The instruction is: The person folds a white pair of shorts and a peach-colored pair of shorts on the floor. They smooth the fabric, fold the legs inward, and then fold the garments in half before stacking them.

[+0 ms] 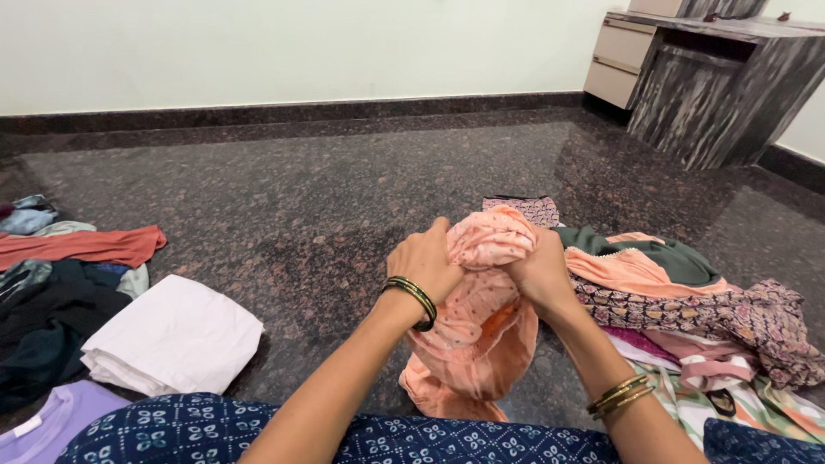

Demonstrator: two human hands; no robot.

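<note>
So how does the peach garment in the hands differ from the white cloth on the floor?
The peach garment is dotted, bunched and hanging, gripped by the left hand and the right hand; the white cloth is plain, folded into a neat stack and untouched. The peach garment is lifted, while the white cloth lies flat on the dark stone floor. Both are fabric.

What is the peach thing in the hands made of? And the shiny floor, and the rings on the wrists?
The peach garment looks like thin, soft woven cloth, maybe cotton: it bunches and drapes between the left hand and right hand. The floor looks like polished speckled stone, probably granite: it mirrors light. The bangles look like gold-coloured metal.
</note>
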